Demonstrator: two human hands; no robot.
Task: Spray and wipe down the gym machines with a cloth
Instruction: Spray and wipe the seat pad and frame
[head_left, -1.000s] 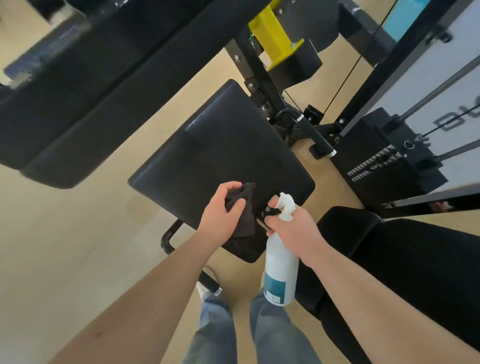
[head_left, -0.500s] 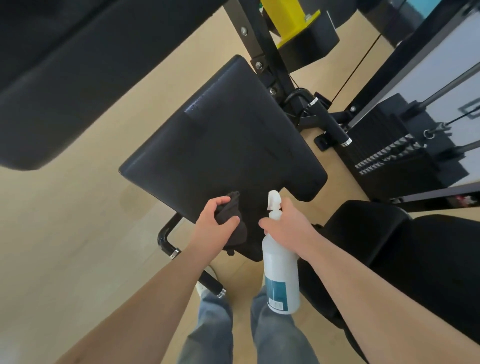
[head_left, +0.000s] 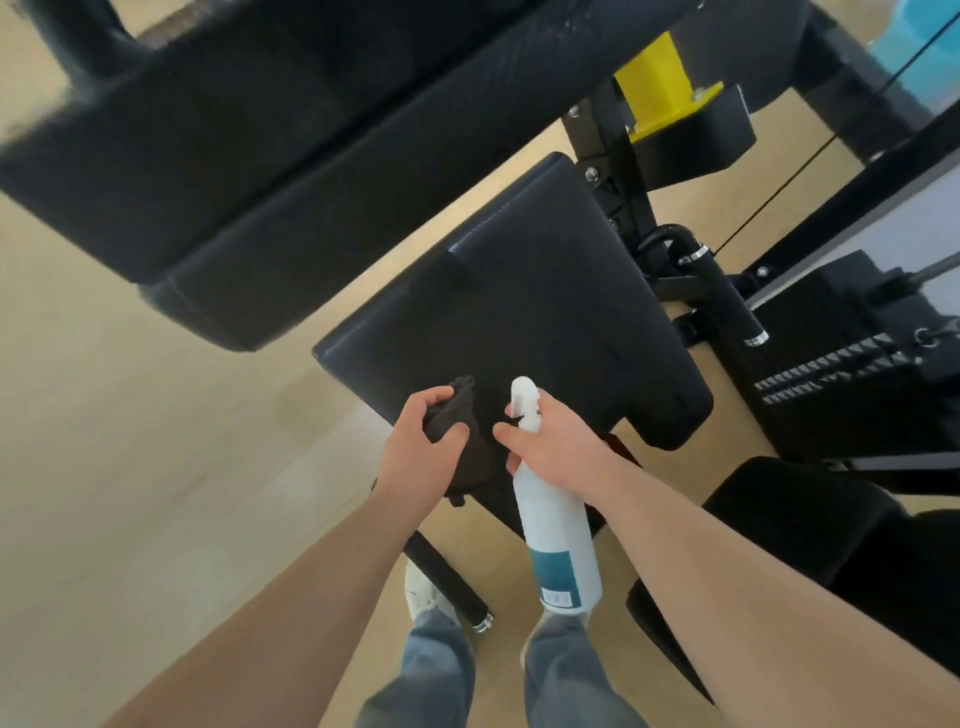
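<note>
In view: 2 hands, 1 cloth, 1 spray bottle, 1 seat pad, 1 larger pad, 1 yellow bracket and 1 weight stack.

The left hand grips the dark cloth in a bunch. Its fingers curl over the far left side of the cloth and the thumb presses on the near right side. 1 end of the cloth sticks out past the fingertips. The other end hangs below the palm at the near edge of the seat pad. The cloth lies against the near left corner of that pad.

The right hand holds the spray bottle by its neck, fingers wrapped round it just below the white spray head. The head points away over the seat pad. The bottle body hangs down toward the person, over the floor.

The larger pad stands above and left of the seat pad. The yellow bracket sits on the frame at upper right. The weight stack is at right.
</note>
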